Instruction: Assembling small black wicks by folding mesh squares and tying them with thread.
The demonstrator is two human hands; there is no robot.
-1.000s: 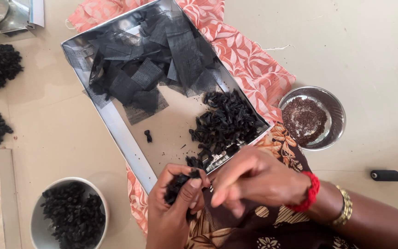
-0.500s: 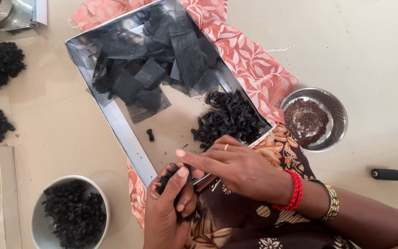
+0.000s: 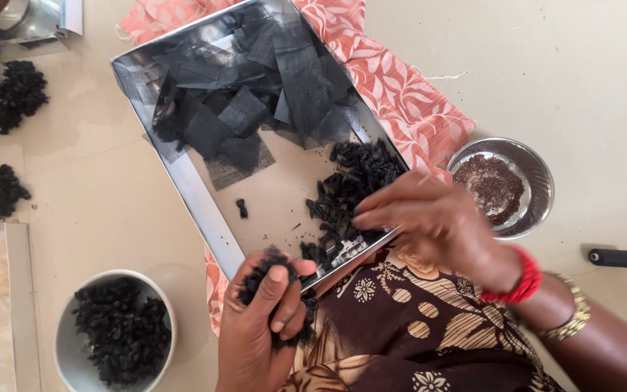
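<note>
Beside the white bowl [image 3: 67,341] of dark bits, the left hand [image 3: 263,327] clutches a black clump [image 3: 273,268] at the tray [image 3: 205,210] edge — the right hand [image 3: 444,225] (blurred) reaches fingers pressed together into the tray's pile [image 3: 350,192]; steel bowl [image 3: 535,174] beyond.

L hand [image 3: 266,319] grips black bundle [image 3: 255,274]; R hand [image 3: 437,225] over tray [image 3: 205,210] pile [image 3: 350,192].

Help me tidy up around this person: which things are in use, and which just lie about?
In use: left hand holding black bits; right hand over the dark pile; tray.
Lying about: steel bowl, white bowl, black cylinder.
</note>
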